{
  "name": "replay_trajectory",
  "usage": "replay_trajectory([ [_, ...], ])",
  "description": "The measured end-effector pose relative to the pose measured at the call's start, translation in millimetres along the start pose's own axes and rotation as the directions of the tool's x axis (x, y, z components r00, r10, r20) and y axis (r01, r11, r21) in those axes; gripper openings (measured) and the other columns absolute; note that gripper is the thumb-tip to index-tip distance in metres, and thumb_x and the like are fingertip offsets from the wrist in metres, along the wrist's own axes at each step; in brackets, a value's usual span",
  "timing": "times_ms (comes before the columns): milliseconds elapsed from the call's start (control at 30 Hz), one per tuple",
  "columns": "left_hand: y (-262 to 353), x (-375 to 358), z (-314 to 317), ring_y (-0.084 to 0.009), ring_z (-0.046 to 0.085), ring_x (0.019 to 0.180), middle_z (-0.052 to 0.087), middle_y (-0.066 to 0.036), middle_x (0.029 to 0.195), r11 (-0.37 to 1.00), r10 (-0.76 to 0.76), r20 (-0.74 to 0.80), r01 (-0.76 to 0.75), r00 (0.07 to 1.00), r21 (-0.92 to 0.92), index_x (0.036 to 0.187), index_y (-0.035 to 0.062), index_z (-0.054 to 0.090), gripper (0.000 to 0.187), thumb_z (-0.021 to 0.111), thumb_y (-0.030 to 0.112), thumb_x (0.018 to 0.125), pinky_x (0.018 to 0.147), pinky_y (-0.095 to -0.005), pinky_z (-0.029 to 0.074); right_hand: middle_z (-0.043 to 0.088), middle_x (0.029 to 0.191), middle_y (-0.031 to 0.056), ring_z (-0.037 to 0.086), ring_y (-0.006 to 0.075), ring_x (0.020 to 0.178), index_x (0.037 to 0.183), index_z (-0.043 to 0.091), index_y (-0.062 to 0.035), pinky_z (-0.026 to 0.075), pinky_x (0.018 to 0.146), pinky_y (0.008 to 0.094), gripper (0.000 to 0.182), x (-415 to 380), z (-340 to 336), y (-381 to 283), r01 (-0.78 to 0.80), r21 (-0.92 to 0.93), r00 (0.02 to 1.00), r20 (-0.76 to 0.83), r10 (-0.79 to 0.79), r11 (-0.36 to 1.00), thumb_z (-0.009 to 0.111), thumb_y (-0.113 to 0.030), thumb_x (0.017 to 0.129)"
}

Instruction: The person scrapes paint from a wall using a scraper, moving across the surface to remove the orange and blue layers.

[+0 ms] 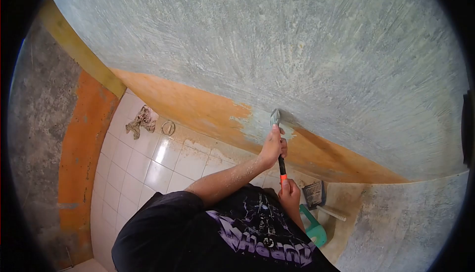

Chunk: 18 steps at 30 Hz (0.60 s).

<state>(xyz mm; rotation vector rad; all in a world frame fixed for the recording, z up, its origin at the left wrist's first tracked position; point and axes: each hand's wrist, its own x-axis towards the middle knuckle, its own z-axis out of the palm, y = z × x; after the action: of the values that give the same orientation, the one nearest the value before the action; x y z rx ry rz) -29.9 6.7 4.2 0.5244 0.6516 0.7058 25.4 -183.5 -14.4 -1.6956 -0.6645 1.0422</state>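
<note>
Nearest to me, my right hand (289, 191) has its fingers wrapped around the lower, orange-and-black end of the scraper (278, 143), just above the black printed shirt (237, 227), with a green stool (314, 227) and a brush (316, 195) lying just beside it on the dusty floor. Farther up, my left hand (273, 146) closes its fingers on the scraper's shaft right behind the metal blade, which touches the wall (297, 49) where orange paint meets bare grey plaster. Well beyond, on the white tiled floor (143, 168), I see a crumpled rag (141, 121) near a small ring (168, 127).
</note>
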Motion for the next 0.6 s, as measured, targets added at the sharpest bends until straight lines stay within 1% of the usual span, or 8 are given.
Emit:
replay_trajectory([
  [33,-2.1,0.1,-0.4,-0.0098,0.028,0.046,0.026,0.004,0.057,1.0,0.007,-0.007,-0.007,1.0,-0.011,0.104,0.0133,0.036,0.052,0.029,0.065,0.098,0.047,-0.0291,0.033,0.045,0.057,-0.0029,0.043,0.0052,0.049,0.09,0.059,-0.0013,0.033,0.046,0.0238,0.031,3.7,-2.1,0.3,0.042,-0.063,0.999,-0.011,-0.043,0.997,0.053,-0.03,0.101],
  [133,-2.4,2.1,2.3,-0.01,0.028,0.046,0.025,0.004,0.057,0.996,0.014,-0.008,-0.015,1.0,-0.087,0.105,0.013,0.036,0.052,0.029,0.065,0.098,0.047,-0.0291,0.032,0.046,0.058,-0.0026,0.044,0.0053,0.051,0.09,0.06,-0.0011,0.035,0.048,0.0244,0.031,7.8,-13.4,-8.8,0.093,-0.222,0.995,-0.015,-0.098,0.971,0.053,-0.029,0.101],
  [167,-3.3,1.6,4.2,-0.01,0.028,0.046,0.025,0.004,0.057,0.993,0.013,-0.005,-0.013,1.0,-0.12,0.105,0.0129,0.036,0.053,0.029,0.065,0.098,0.047,-0.0291,0.032,0.046,0.059,-0.0027,0.044,0.0054,0.051,0.09,0.06,-0.0012,0.035,0.048,0.0242,0.031,9.3,-16.7,-10.2,0.056,-0.171,0.998,-0.001,-0.057,0.984,0.053,-0.029,0.101],
  [233,-2.8,2.2,8.6,-0.0099,0.028,0.046,0.025,0.004,0.056,0.997,0.023,-0.025,-0.025,0.999,-0.076,0.105,0.0127,0.036,0.053,0.029,0.065,0.098,0.047,-0.0291,0.032,0.047,0.06,-0.0027,0.045,0.0054,0.051,0.091,0.061,-0.0014,0.035,0.048,0.0237,0.031,12.2,-21.1,-12.8,-0.024,-0.072,0.999,0.038,0.026,0.997,0.054,-0.03,0.1],
  [333,2.8,3.6,4.4,-0.0097,0.028,0.045,0.025,0.004,0.056,0.998,0.054,-0.099,-0.057,0.994,-0.03,0.105,0.0126,0.036,0.053,0.029,0.065,0.098,0.047,-0.0293,0.031,0.048,0.061,-0.0027,0.045,0.0055,0.051,0.094,0.061,-0.0015,0.035,0.047,0.0233,0.03,16.4,-15.1,-4.1,-0.074,0.022,0.995,0.068,0.073,0.997,0.054,-0.03,0.1],
  [367,4.6,4.6,2.9,-0.0097,0.028,0.045,0.025,0.004,0.056,0.998,0.065,-0.127,-0.067,0.99,-0.015,0.105,0.0126,0.036,0.054,0.029,0.065,0.098,0.046,-0.0293,0.031,0.048,0.061,-0.0028,0.044,0.0054,0.051,0.094,0.061,-0.0015,0.035,0.047,0.023,0.03,17.9,-14.9,-4.1,-0.078,0.007,0.995,0.069,0.077,0.997,0.054,-0.03,0.1],
  [433,3.0,8.0,-0.4,-0.0096,0.028,0.046,0.025,0.004,0.057,0.996,0.07,-0.078,-0.074,0.995,-0.05,0.105,0.0128,0.036,0.053,0.029,0.065,0.098,0.047,-0.0293,0.032,0.048,0.061,-0.0029,0.044,0.005,0.05,0.095,0.061,-0.0014,0.034,0.046,0.0226,0.03,19.5,-11.3,-10.6,-0.087,-0.018,0.993,0.073,0.088,0.996,0.054,-0.031,0.1],
  [600,2.3,4.3,1.5,-0.0097,0.029,0.047,0.026,0.004,0.058,0.989,0.035,-0.009,-0.036,0.999,-0.145,0.106,0.0132,0.036,0.052,0.03,0.064,0.099,0.049,-0.0288,0.032,0.046,0.061,-0.0033,0.042,0.0043,0.048,0.095,0.06,-0.0011,0.032,0.044,0.0222,0.03,16.9,-22.0,-10.3,-0.067,0.062,0.995,0.075,0.063,0.996,0.054,-0.03,0.1],
])
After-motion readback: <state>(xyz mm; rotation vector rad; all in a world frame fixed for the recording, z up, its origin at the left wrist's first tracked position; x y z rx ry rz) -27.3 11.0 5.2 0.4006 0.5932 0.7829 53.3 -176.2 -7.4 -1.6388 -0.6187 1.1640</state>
